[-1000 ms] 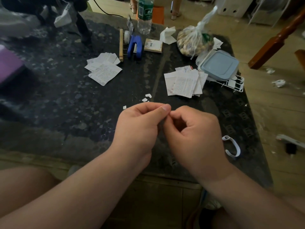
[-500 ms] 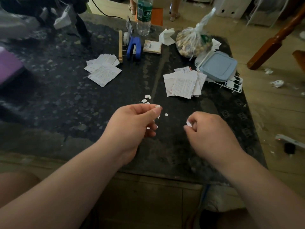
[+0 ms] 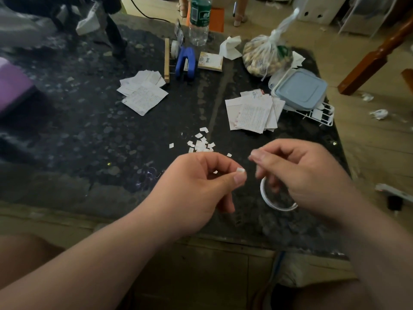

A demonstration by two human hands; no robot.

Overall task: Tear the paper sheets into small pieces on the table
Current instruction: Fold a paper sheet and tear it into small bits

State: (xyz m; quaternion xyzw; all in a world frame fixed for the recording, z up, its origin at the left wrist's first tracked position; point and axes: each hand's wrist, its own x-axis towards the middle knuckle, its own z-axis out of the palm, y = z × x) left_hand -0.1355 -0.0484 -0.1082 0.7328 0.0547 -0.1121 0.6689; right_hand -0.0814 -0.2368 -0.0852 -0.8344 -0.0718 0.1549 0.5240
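Note:
My left hand (image 3: 199,186) pinches a tiny white paper scrap (image 3: 240,170) between thumb and forefinger, a little above the dark table (image 3: 89,139). Just to its right, my right hand (image 3: 301,175) hovers with fingers curled and fingertips together; whether it holds a scrap is too blurred to tell. A small heap of torn paper bits (image 3: 201,144) lies on the table just beyond both hands. Two stacks of written sheets lie farther back: one at the left (image 3: 143,95), one at the right (image 3: 252,113).
A white ring-shaped hook (image 3: 271,203) lies under my right hand. At the back stand a blue stapler (image 3: 185,63), a water bottle (image 3: 200,21), a small card box (image 3: 210,61), a tied bag (image 3: 267,57) and a blue-lidded container (image 3: 300,89) on a white rack. The table's front edge is near my wrists.
My hands pulled apart after a tear, then came close again. More bits lie in the heap. The left hand now shows a scrap at its fingertips.

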